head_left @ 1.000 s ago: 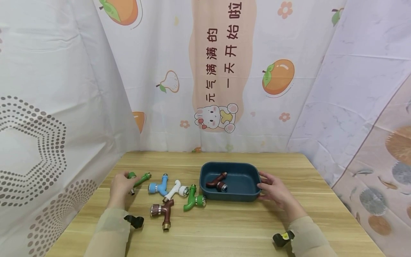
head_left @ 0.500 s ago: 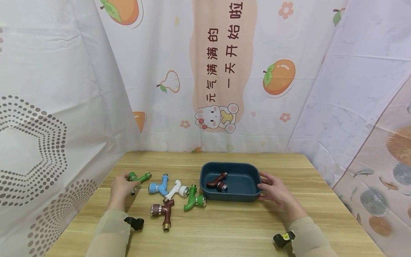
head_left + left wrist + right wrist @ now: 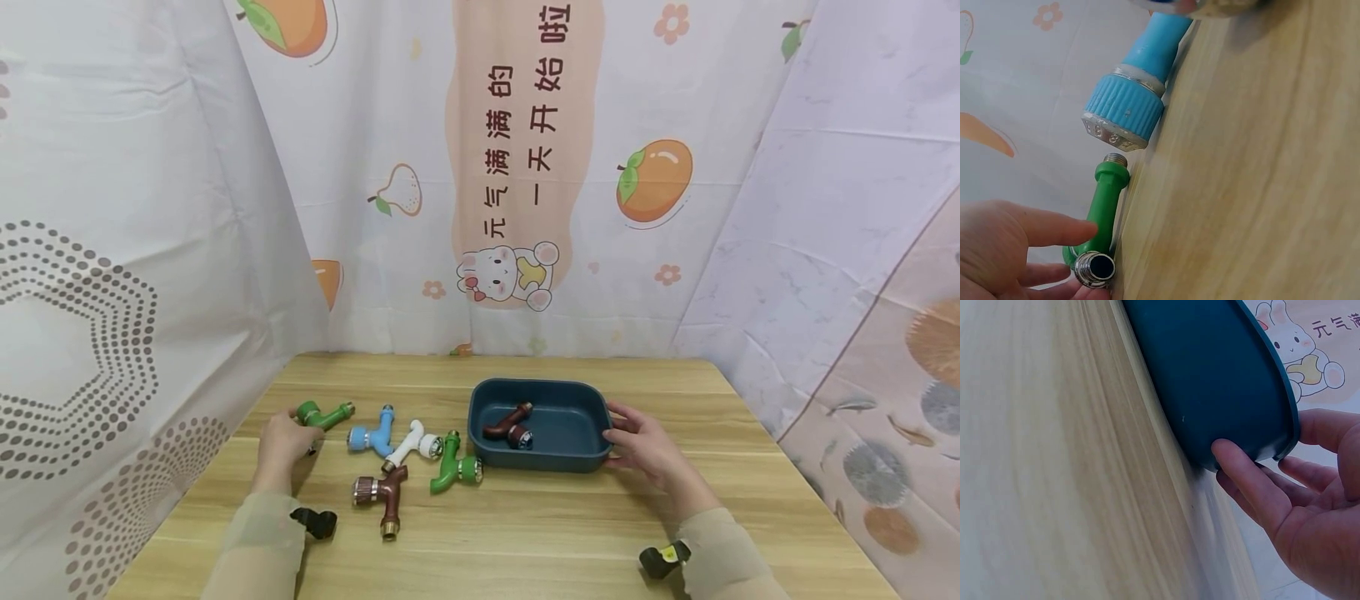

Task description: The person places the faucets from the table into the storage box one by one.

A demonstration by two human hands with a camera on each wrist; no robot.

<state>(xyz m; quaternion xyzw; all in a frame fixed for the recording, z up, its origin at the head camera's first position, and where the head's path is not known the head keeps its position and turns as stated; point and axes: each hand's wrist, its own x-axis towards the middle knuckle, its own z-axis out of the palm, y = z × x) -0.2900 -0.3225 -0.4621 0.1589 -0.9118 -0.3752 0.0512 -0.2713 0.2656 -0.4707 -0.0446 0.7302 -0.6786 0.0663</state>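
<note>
Left hand (image 3: 281, 439) covers the near end of green tap (image 3: 322, 414); grip unclear. Blue tap (image 3: 1132, 103) cut off by top edge.

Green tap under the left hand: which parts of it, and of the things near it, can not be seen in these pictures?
- Green tap: in the left wrist view the left hand hides its lower end.
- Blue tap: the top edge cuts it off.
- Tray: the right wrist view shows only its outer wall; the right hand touches its end.
</note>
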